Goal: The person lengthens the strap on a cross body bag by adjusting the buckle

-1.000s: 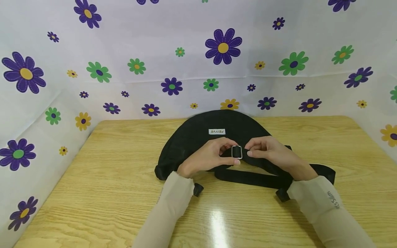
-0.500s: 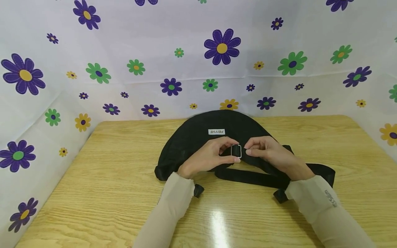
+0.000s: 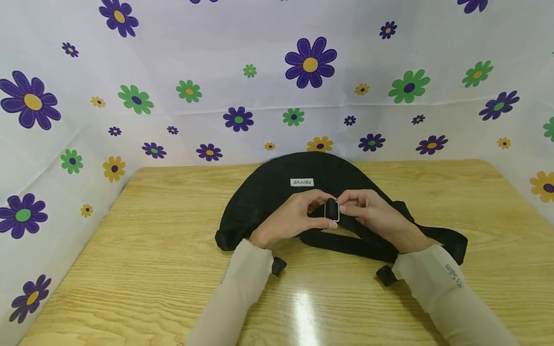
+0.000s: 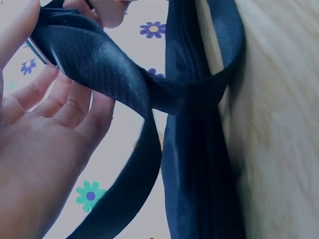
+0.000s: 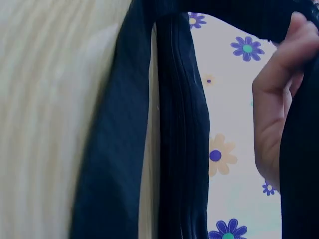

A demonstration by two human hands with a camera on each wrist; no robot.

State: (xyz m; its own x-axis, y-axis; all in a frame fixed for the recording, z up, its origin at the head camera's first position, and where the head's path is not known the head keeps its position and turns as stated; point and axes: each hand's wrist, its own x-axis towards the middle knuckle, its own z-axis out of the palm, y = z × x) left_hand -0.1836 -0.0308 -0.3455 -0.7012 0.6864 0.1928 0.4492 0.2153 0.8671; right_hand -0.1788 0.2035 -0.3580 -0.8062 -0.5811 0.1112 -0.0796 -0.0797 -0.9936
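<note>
A black crescent-shaped waist bag (image 3: 320, 167) with a white label lies on the table. In front of it, my left hand (image 3: 292, 214) pinches a silver metal slide buckle (image 3: 332, 210) between thumb and fingers. Black webbing runs through the buckle's frame. My right hand (image 3: 376, 214) pinches the strap right at the buckle's right side. In the left wrist view the webbing (image 4: 94, 59) twists past my left fingers and loops down. The right wrist view has my right hand (image 5: 279, 99) at its right edge, partly hidden behind a strap (image 5: 301, 164).
A length of strap (image 3: 337, 244) crosses in front of the bag and loops out to the right. Black strap ends (image 3: 278, 266) lie near both sleeves. The wooden table (image 3: 143, 269) meets a flower-patterned cloth backdrop (image 3: 259, 91) behind and on the sides.
My right hand has moved slightly left, its fingertips now against the buckle's edge. The webbing in the buckle bulges up a little more. My left hand keeps its pinch.
</note>
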